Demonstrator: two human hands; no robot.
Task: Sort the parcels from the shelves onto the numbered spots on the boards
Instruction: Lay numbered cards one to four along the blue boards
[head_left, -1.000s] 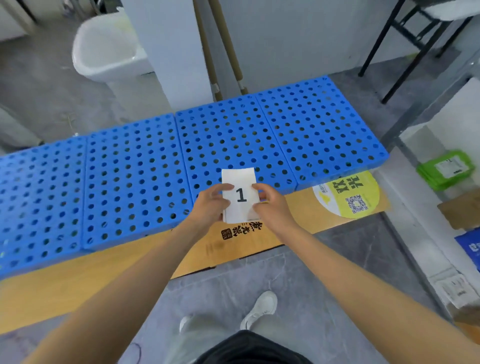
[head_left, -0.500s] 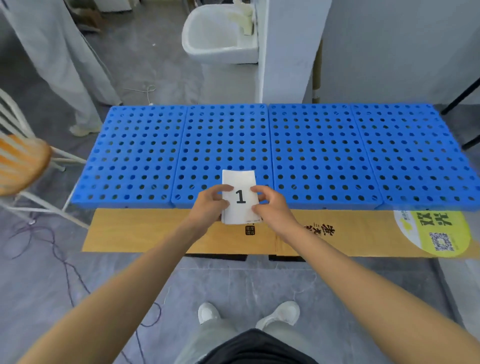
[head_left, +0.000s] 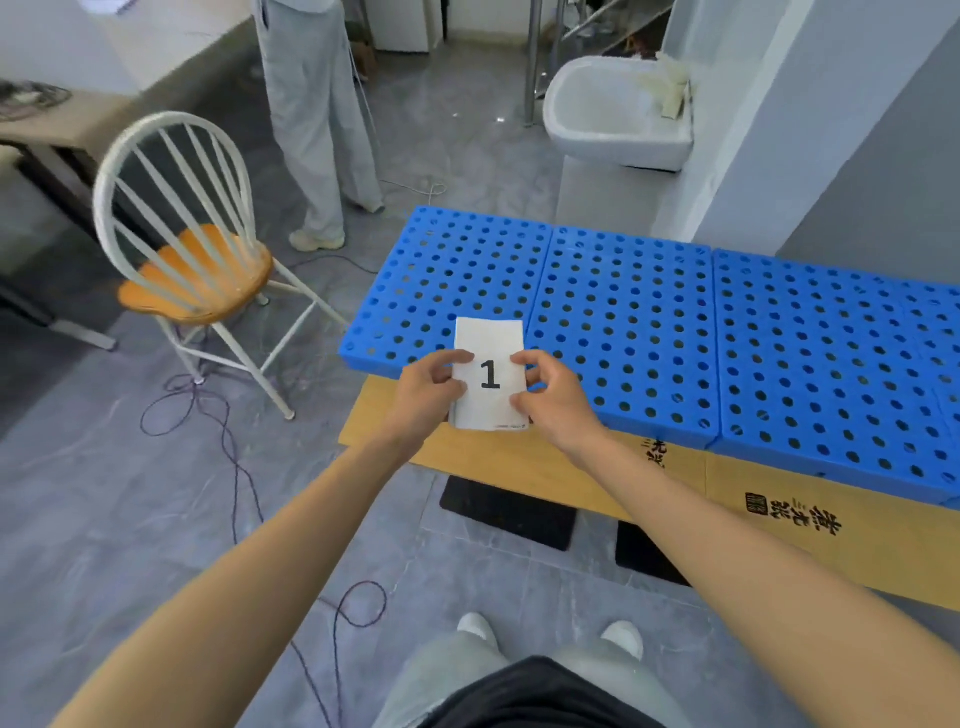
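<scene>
A small stack of white paper cards (head_left: 488, 338) with a black "1" on top is held in front of me, over the near edge of the leftmost blue board (head_left: 441, 280). My left hand (head_left: 423, 397) pinches its left side and my right hand (head_left: 553, 400) pinches its right side. The blue perforated boards (head_left: 779, 364) lie side by side in a row on flattened brown cardboard (head_left: 519, 462). No parcels or shelves are in view.
A white chair with an orange seat (head_left: 192, 275) stands left of the boards. Another person's legs (head_left: 317, 130) are at the back. A white basin (head_left: 618, 114) and a grey pillar (head_left: 810, 130) stand behind the boards. Dark cables (head_left: 228, 447) trail across the grey floor.
My view has swung left along the row of boards, from its right end to its left end. Both hands keep the same hold on the cards.
</scene>
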